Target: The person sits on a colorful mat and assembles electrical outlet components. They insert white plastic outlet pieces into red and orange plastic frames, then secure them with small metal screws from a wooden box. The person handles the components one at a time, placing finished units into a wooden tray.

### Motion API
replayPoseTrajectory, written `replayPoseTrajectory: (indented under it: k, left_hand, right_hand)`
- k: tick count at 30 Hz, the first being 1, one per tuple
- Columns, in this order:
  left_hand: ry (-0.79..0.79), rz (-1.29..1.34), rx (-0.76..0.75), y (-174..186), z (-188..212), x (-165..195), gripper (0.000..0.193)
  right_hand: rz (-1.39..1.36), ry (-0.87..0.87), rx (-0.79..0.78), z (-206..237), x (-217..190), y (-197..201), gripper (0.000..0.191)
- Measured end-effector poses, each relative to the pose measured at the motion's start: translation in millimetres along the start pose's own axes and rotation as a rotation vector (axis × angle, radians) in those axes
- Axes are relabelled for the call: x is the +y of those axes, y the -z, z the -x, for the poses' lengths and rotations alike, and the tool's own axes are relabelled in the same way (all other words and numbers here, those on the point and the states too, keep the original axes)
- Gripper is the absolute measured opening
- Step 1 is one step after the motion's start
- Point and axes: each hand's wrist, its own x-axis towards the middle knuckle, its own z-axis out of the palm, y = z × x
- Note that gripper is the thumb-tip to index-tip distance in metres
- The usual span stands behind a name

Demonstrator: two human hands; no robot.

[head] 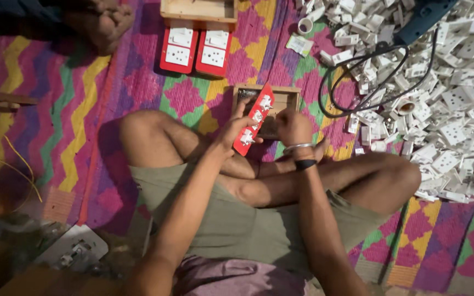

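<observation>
Two hands worked one red switch plate [254,118]: left hand [236,127] gripped its lower edge w/ fingers curled; right hand [293,127], just beside, pinched at the plate's back over wooden box [286,97]. Best kept steady, I'd judge.

Zigzag woven mat [78,109] underfoot. Two red switchboards [196,50] lie side by side; heap of white sockets [445,98] right, black cable [357,82] looped across it.
</observation>
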Motion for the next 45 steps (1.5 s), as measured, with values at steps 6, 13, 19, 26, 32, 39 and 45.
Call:
replayPoseTrajectory:
  k: [6,13,19,26,32,39,45]
  left_hand:
    - [0.023,-0.080,-0.083,-8,0,3,0.072]
    - [0.019,-0.127,-0.122,-11,0,-1,0.072]
    - [0.035,-0.138,-0.113,-10,0,1,0.073]
    - [0.052,-0.153,-0.093,-13,4,7,0.073]
    - [0.058,-0.142,-0.083,-11,3,5,0.071]
    - [-0.012,-0.122,-0.040,0,-4,-7,0.072]
    - [-0.103,-0.261,-0.082,1,-4,-10,0.070]
  right_hand:
    - [-1.035,-0.255,-0.120,-17,16,26,0.012]
    - [-1.084,-0.218,-0.228,-16,10,14,0.009]
    - [-1.071,-0.228,-0.243,-17,12,11,0.009]
    - [-1.012,-0.215,-0.242,-18,13,8,0.009]
    - [-0.932,-0.212,-0.133,-16,-9,10,0.011]
    - [-0.452,0.111,0.125,-9,-50,20,0.008]
    - [-0.469,0.024,0.211,-8,-40,9,0.013]
